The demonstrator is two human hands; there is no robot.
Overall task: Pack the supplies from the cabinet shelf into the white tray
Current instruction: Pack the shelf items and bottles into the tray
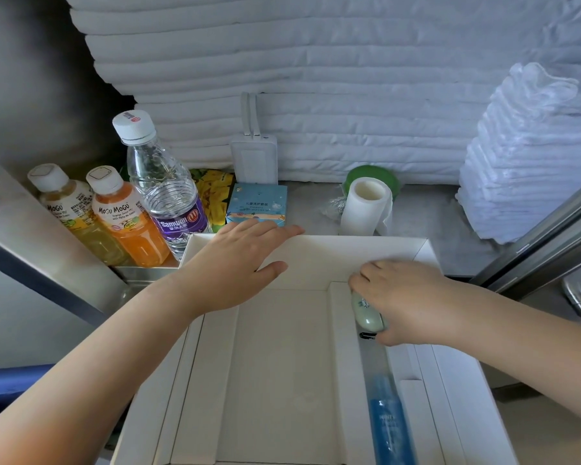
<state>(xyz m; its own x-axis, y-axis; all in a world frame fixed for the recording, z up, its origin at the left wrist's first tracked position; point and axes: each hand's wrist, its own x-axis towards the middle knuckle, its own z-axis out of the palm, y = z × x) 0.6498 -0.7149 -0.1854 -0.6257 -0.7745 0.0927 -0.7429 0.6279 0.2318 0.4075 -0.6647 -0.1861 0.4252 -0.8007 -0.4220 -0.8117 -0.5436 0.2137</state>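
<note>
The white tray (282,380) fills the lower middle, its far wall against the shelf edge. My right hand (403,300) grips a small pale green case (366,315) in the tray's narrow right compartment. A blue tube (391,424) lies nearer in that same compartment. My left hand (239,263) rests flat on the tray's far left rim, fingers spread, holding nothing. Just behind it on the shelf stands a light blue box (257,204).
On the shelf stand two juice bottles (125,219), a water bottle (165,189), a yellow packet (215,193), a white power bank (254,159), a white roll (366,209) and a green lid (371,177). Folded white linen (316,78) fills the back; bagged items (524,156) sit right.
</note>
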